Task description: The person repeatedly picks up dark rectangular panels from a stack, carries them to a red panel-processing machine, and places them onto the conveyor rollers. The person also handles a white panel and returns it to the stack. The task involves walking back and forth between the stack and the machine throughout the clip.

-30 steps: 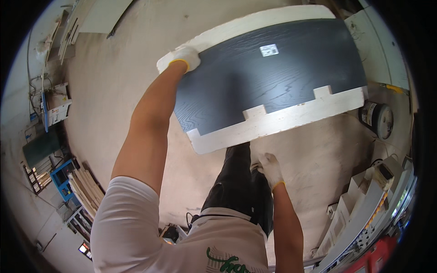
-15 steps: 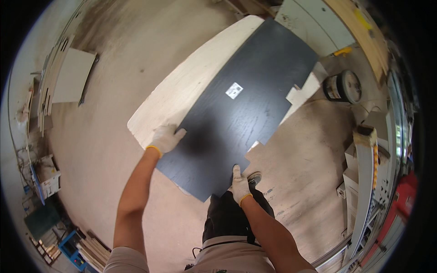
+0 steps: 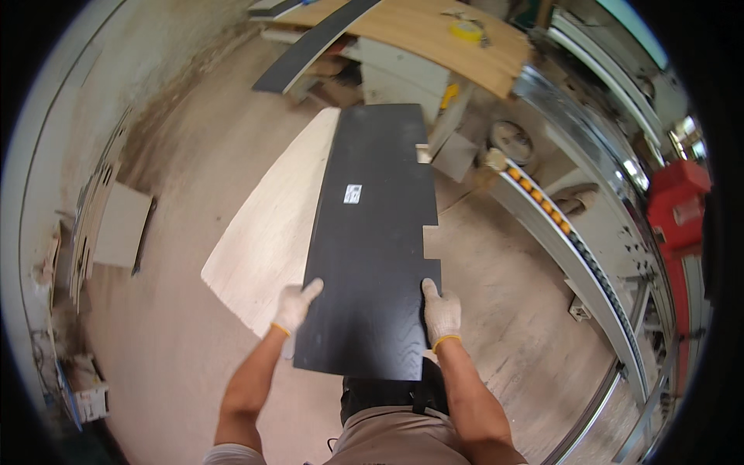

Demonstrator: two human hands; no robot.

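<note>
A long black wood-grain panel [image 3: 368,256] is held in front of my body, its right edge cut with several square notches. It carries a small white label [image 3: 353,194]. Gloved in white with a yellow cuff, my left hand [image 3: 294,307] grips the panel's left edge, thumb on top. On the opposite edge, just below a notch, my right hand [image 3: 442,311] holds on with the thumb up; the fingers of both hands are partly hidden. Below the panel lies a pale board [image 3: 260,236], partly covered by it in view.
Ahead is a wooden worktable [image 3: 422,35] bearing a roll of yellow tape [image 3: 465,29] and a dark strip [image 3: 314,46]. A roller conveyor rail [image 3: 573,248] runs along the right, near a red machine part [image 3: 678,205]. Boards [image 3: 120,225] lean at the left wall.
The black panel has swung from a rightward slant to nearly straight ahead. Both hands still hold it. The view has shifted, bringing the worktable and rail further in.
</note>
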